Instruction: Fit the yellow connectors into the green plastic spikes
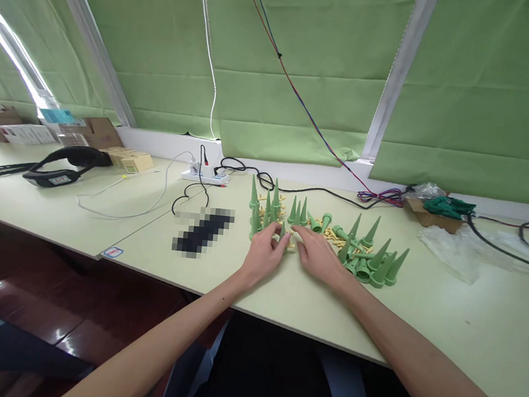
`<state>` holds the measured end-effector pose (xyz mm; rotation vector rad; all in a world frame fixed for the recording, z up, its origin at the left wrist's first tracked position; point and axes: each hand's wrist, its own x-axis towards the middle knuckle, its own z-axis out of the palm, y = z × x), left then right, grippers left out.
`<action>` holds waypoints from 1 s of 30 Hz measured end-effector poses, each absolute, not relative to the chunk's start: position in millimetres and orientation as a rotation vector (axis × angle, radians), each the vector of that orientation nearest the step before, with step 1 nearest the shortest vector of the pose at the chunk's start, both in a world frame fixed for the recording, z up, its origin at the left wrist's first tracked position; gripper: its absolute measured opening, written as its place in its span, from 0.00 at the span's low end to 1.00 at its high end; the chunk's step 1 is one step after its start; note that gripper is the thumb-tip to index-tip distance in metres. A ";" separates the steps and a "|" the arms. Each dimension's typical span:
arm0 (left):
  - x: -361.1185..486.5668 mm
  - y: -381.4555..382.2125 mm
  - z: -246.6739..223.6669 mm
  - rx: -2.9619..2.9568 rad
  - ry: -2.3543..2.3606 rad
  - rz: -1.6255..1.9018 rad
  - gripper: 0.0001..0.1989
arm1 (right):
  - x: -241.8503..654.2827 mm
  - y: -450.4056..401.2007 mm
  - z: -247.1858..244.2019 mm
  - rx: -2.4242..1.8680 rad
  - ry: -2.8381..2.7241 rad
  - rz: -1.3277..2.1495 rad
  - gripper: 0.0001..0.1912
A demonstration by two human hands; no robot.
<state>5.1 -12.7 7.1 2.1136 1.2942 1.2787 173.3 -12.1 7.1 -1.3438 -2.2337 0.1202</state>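
Observation:
My left hand has its thumb and fingers closed around a small green cone, whose tip shows between them. Close beside it, my right hand has its fingertips drawn together near that cone; what they pinch is too small to make out. Small yellow pegs show between the two hands. Behind my left hand stands a group of upright green spikes with yellow pegs among them. To the right of my right hand lies a heap of green cones, some upright and some tipped over, with yellow pegs scattered behind.
A blurred-out dark object lies left of my hands. Farther back are a power strip and black cables. A black headset and small boxes sit at left; a cardboard box and plastic bag at right.

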 end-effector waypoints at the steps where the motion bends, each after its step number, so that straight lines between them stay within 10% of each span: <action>1: 5.5 -13.6 8.1 2.098 1.297 1.302 0.13 | 172.6 -11.9 7.0 -1.346 -2.255 0.115 0.24; 30: 6.1 -17.1 6.1 2.074 1.182 1.473 0.12 | 171.2 -12.7 13.8 -1.471 -2.292 0.048 0.15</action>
